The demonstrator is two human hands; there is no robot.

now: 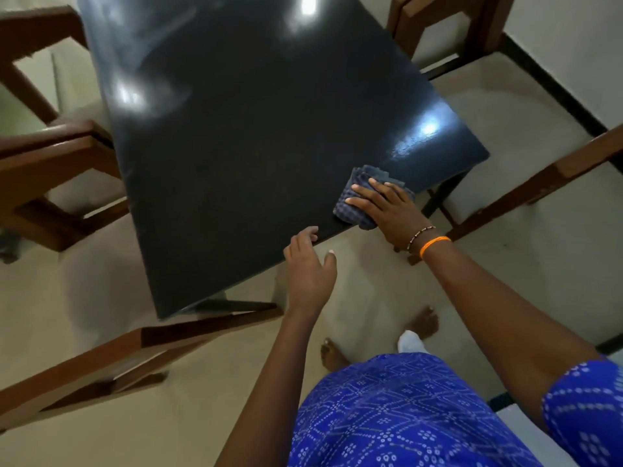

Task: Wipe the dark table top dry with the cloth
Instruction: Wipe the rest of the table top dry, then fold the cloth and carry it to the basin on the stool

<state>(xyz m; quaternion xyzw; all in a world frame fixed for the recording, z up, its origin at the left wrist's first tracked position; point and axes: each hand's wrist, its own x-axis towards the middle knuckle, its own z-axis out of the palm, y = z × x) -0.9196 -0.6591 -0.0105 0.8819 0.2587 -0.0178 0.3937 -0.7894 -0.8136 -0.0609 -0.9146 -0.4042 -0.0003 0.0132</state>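
Note:
The dark glossy table top (242, 136) fills the middle of the head view, with light reflections and faint smears on it. A folded dark blue checked cloth (358, 183) lies near the table's near right corner, partly over the edge. My right hand (384, 207) presses flat on the cloth with straight fingers. My left hand (308, 261) hovers at the table's near edge, fingers relaxed, fingertips just over the rim, holding nothing.
Wooden chairs with pale seats stand around the table: one at the left (50, 153), one at the near left (111, 358), one at the right (526, 183) and one at the far right (448, 28). My bare feet (421, 321) stand on the pale floor.

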